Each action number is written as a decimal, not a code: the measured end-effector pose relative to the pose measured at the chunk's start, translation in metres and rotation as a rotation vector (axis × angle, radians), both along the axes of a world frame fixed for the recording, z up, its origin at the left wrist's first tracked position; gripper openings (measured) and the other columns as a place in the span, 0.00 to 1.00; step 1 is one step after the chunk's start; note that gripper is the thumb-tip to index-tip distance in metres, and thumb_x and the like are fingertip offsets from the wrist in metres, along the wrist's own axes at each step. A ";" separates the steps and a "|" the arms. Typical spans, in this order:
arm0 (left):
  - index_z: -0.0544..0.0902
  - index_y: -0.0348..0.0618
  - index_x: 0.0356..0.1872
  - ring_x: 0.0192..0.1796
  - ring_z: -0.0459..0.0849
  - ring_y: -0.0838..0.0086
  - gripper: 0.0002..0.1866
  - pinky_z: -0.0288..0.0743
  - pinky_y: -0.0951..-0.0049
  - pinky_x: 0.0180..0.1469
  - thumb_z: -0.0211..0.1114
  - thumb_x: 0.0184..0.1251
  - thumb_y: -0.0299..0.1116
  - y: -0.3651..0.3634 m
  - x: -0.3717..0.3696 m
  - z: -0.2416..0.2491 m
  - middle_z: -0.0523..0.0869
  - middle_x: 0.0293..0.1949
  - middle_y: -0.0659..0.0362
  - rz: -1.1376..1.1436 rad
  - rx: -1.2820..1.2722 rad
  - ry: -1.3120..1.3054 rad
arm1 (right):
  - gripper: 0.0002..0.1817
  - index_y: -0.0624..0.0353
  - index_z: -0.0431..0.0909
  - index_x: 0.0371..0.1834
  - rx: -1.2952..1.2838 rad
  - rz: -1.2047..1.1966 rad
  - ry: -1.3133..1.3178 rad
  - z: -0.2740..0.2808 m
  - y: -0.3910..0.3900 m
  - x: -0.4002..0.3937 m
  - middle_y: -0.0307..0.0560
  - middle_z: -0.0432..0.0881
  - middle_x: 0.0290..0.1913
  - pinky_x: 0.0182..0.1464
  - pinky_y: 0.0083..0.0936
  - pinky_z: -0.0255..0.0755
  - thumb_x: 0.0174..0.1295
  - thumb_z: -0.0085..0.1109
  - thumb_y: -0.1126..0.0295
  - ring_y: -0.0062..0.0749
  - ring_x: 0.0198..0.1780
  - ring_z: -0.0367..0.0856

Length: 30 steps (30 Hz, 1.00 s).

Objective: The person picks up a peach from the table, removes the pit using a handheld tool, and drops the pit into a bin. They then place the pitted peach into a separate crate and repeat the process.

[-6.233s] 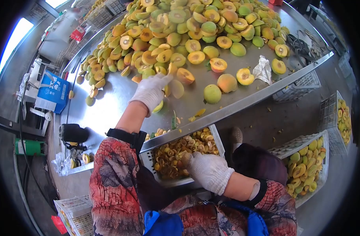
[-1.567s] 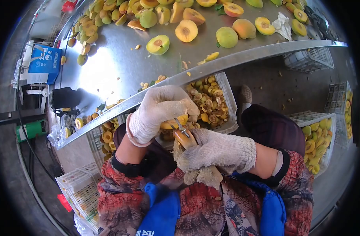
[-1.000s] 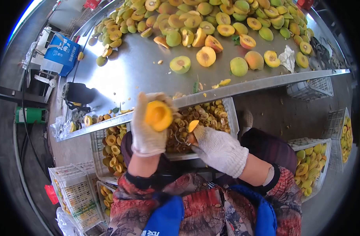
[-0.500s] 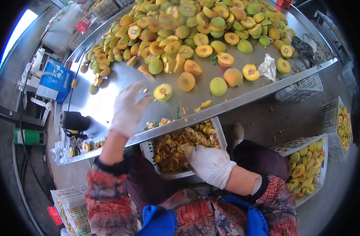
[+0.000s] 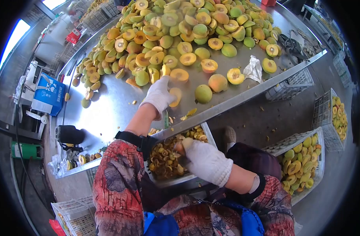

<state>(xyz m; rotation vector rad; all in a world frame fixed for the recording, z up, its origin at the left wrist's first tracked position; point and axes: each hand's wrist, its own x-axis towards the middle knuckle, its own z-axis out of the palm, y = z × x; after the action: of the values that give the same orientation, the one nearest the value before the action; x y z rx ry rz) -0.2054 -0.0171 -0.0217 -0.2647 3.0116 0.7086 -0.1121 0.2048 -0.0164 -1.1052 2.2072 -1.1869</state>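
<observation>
My left hand (image 5: 158,96), in a white glove, reaches over the metal table with its fingers apart. Its fingertips are beside a blurred fruit half (image 5: 175,97), and another cut half (image 5: 179,75) lies just beyond them. In a white glove too, my right hand (image 5: 209,162) is closed over a crate (image 5: 210,135) of small yellow-brown fruit pieces (image 5: 164,157). Something orange-yellow shows at its fingertips, too blurred to make out. A large heap of green and orange fruit halves (image 5: 168,41) covers the far part of the table.
Crumpled white paper (image 5: 253,69) lies near the table's raised metal edge (image 5: 243,98). A black bottle (image 5: 70,134) and a blue box (image 5: 48,94) are at the left. Crates of fruit (image 5: 302,165) stand on the floor at the right. Another crate (image 5: 76,214) is at lower left.
My left hand has moved right and forward to the loose halves. The cut half that lay in front of it is out of sight. The view has shifted slightly.
</observation>
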 end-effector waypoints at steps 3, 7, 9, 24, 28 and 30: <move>0.76 0.34 0.48 0.42 0.84 0.68 0.21 0.77 0.70 0.47 0.67 0.51 0.26 -0.004 0.021 0.006 0.84 0.38 0.53 0.136 0.533 0.020 | 0.16 0.60 0.71 0.45 -0.095 -0.161 -0.012 0.007 0.000 -0.005 0.63 0.78 0.35 0.40 0.48 0.72 0.62 0.56 0.60 0.60 0.39 0.79; 0.74 0.35 0.49 0.45 0.82 0.72 0.20 0.77 0.72 0.48 0.66 0.54 0.24 0.028 0.077 0.038 0.82 0.40 0.56 0.304 1.087 0.232 | 0.17 0.61 0.69 0.47 -0.176 -0.212 -0.008 0.005 -0.001 -0.005 0.63 0.77 0.36 0.40 0.49 0.71 0.62 0.57 0.61 0.60 0.40 0.78; 0.73 0.35 0.48 0.45 0.81 0.70 0.19 0.77 0.70 0.48 0.66 0.55 0.25 0.043 0.101 0.036 0.81 0.40 0.55 0.363 1.275 0.364 | 0.16 0.61 0.69 0.47 -0.176 -0.182 0.022 0.004 -0.004 -0.002 0.63 0.77 0.38 0.40 0.49 0.71 0.62 0.56 0.62 0.60 0.40 0.78; 0.76 0.43 0.45 0.43 0.83 0.60 0.17 0.78 0.63 0.35 0.61 0.65 0.46 0.076 0.151 0.019 0.82 0.41 0.53 0.678 1.824 0.502 | 0.15 0.56 0.71 0.48 0.027 -0.005 0.119 -0.021 -0.011 0.020 0.58 0.77 0.39 0.40 0.45 0.73 0.58 0.57 0.66 0.57 0.40 0.79; 0.77 0.41 0.43 0.46 0.82 0.57 0.16 0.78 0.61 0.42 0.60 0.66 0.44 0.071 0.154 0.013 0.81 0.41 0.51 0.598 1.906 0.515 | 0.15 0.56 0.71 0.46 -0.037 -0.003 0.060 -0.010 -0.011 0.021 0.58 0.75 0.41 0.40 0.44 0.73 0.57 0.57 0.67 0.56 0.40 0.78; 0.77 0.40 0.43 0.46 0.82 0.57 0.16 0.77 0.60 0.45 0.58 0.67 0.43 0.071 0.155 0.011 0.81 0.41 0.50 0.566 1.853 0.565 | 0.13 0.58 0.71 0.45 -0.098 -0.012 0.052 -0.009 -0.011 0.023 0.60 0.75 0.39 0.39 0.45 0.73 0.60 0.55 0.66 0.57 0.40 0.78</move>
<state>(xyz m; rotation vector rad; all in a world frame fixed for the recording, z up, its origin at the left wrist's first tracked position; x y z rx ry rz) -0.0501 0.0541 -0.0106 -0.7540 1.1766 3.2750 -0.0887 0.1939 -0.0251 -1.1764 2.2179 -1.2976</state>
